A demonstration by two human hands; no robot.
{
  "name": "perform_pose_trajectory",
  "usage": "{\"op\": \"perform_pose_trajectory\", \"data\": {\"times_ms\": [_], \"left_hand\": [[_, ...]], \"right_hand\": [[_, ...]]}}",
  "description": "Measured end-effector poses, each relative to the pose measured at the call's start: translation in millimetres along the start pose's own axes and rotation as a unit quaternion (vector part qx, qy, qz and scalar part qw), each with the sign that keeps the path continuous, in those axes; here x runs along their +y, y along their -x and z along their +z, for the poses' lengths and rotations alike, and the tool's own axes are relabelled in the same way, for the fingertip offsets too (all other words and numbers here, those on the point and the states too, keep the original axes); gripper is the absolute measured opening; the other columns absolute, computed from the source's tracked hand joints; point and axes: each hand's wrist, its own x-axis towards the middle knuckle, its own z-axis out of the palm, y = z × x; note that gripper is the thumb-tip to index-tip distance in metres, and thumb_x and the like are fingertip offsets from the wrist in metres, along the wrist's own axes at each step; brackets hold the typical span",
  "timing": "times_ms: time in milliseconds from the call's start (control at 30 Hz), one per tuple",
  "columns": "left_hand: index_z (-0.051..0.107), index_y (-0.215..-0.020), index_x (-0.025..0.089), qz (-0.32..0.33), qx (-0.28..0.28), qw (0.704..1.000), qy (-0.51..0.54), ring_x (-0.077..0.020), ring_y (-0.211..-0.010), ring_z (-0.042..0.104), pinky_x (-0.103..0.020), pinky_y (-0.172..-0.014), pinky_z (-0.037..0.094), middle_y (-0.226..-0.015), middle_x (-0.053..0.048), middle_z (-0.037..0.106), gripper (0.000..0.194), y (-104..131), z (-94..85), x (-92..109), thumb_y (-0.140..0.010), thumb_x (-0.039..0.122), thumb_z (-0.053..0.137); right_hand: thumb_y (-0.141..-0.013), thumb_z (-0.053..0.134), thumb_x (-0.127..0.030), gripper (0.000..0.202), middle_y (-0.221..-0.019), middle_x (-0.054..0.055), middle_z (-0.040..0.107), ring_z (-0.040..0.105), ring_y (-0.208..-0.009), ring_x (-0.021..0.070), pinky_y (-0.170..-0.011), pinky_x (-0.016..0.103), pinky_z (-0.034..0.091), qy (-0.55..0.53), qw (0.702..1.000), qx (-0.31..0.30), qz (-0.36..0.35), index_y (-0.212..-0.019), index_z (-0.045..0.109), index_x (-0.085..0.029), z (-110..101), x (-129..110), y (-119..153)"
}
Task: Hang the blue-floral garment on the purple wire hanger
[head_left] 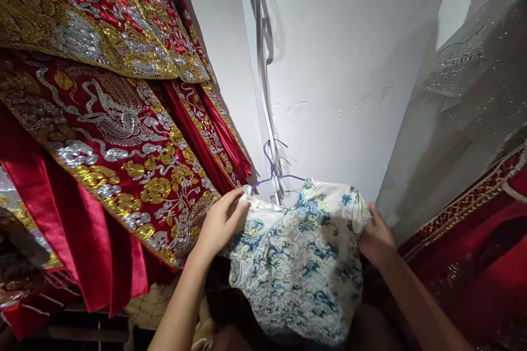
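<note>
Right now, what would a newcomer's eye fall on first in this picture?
First the red robes on the left, thick with gold and silver embroidery. Next, at bottom centre, the floral dress on a purple hanger, gripped at its shoulders by the left hand and the right hand. Behind stands a white wall.

Dress [300, 263] on hanger [274, 173], centre, before wall [341, 66]. Left hand [220, 225] at its left shoulder, right hand [376, 238] at right. Embroidered robes [102, 120] hang left; garment [473, 93], possibly bagged, right.
</note>
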Motion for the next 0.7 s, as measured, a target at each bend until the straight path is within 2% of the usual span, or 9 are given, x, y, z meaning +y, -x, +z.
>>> {"op": "perform_pose_trajectory", "data": {"times_ms": [67,133,233,300,400,500,600,633,700], "left_hand": [[0.065,-0.125,0.023,0.036,-0.015,0.999,0.010,-0.0245,-0.108,0.064,-0.031,-0.092,0.047,-0.121,-0.005,0.070,0.040,-13,7.1,11,-0.096,0.047,0.050],[0.071,-0.095,0.019,0.030,-0.038,0.999,0.021,-0.0196,-0.079,0.063,-0.027,-0.069,0.045,-0.087,-0.002,0.070,0.040,-29,13.9,20,-0.097,0.051,0.046],[0.049,-0.052,0.018,-0.034,-0.061,0.997,0.030,-0.0124,-0.047,0.036,-0.027,-0.048,0.025,-0.049,0.002,0.039,0.061,-47,17.3,26,-0.096,0.059,0.040],[0.044,-0.049,0.019,-0.054,-0.038,0.998,0.023,-0.0120,-0.047,0.031,-0.028,-0.048,0.022,-0.048,0.002,0.035,0.062,-51,14.5,28,-0.095,0.061,0.040],[0.064,-0.073,0.018,-0.041,0.030,0.999,0.018,-0.0149,-0.060,0.047,-0.025,-0.055,0.031,-0.062,0.001,0.056,0.047,-47,6.5,30,-0.093,0.056,0.047],[0.063,-0.073,0.019,-0.044,0.104,0.994,-0.006,-0.0147,-0.062,0.048,-0.024,-0.056,0.032,-0.062,0.002,0.056,0.038,-39,0.0,26,-0.087,0.054,0.058],[0.039,-0.052,0.020,-0.076,0.210,0.974,0.032,-0.0111,-0.053,0.034,-0.025,-0.051,0.026,-0.051,0.004,0.034,0.052,-29,-0.2,12,-0.085,0.054,0.060],[0.033,-0.051,0.021,-0.094,0.243,0.963,0.071,-0.0106,-0.051,0.030,-0.026,-0.050,0.024,-0.050,0.004,0.030,0.055,-25,1.8,7,-0.087,0.055,0.056],[0.029,-0.053,0.023,-0.126,0.258,0.947,0.144,-0.0112,-0.050,0.027,-0.027,-0.050,0.025,-0.051,0.004,0.028,0.056,-16,10.6,2,-0.093,0.061,0.043]], "right_hand": [[-0.081,0.066,-0.063,0.046,-0.096,0.008,0.077,0.072,-0.097,0.0316,-0.077,0.042,0.061,-0.014,1.000,-0.008,0.027,-0.105,0.072,-0.025,-10,-2,-2],[-0.074,0.077,-0.054,0.043,-0.091,0.007,0.079,0.074,-0.092,0.0322,-0.073,0.041,0.062,-0.013,0.998,-0.017,0.057,-0.106,0.073,-0.025,-13,-10,-4],[-0.078,0.072,-0.054,0.050,-0.097,0.009,0.079,0.075,-0.092,0.0315,-0.072,0.040,0.063,-0.002,0.995,-0.059,0.081,-0.118,0.070,-0.024,-2,-31,-6],[-0.083,0.066,-0.057,0.056,-0.108,0.009,0.078,0.074,-0.099,0.0301,-0.077,0.039,0.062,-0.004,0.994,-0.103,0.048,-0.129,0.065,-0.025,16,-49,-11],[-0.086,0.062,-0.058,0.065,-0.120,0.007,0.073,0.070,-0.107,0.0274,-0.083,0.038,0.060,-0.007,0.990,-0.130,-0.053,-0.143,0.052,-0.028,49,-73,-15],[-0.087,0.056,-0.064,0.063,-0.110,0.008,0.075,0.073,-0.094,0.0262,-0.076,0.039,0.061,0.045,0.982,-0.156,-0.092,-0.138,0.058,-0.027,75,-88,1],[-0.075,0.065,-0.072,0.068,-0.101,0.011,0.076,0.073,-0.084,0.0290,-0.065,0.039,0.061,0.172,0.921,-0.346,-0.046,-0.122,0.072,-0.023,82,-98,44],[-0.067,0.074,-0.070,0.075,-0.110,0.012,0.074,0.072,-0.090,0.0314,-0.068,0.040,0.061,0.205,0.877,-0.432,-0.048,-0.125,0.071,-0.024,81,-100,60],[-0.059,0.085,-0.060,0.090,-0.141,0.013,0.059,0.066,-0.109,0.0356,-0.079,0.042,0.060,0.237,0.821,-0.513,-0.082,-0.140,0.060,-0.027,75,-98,85]]}}
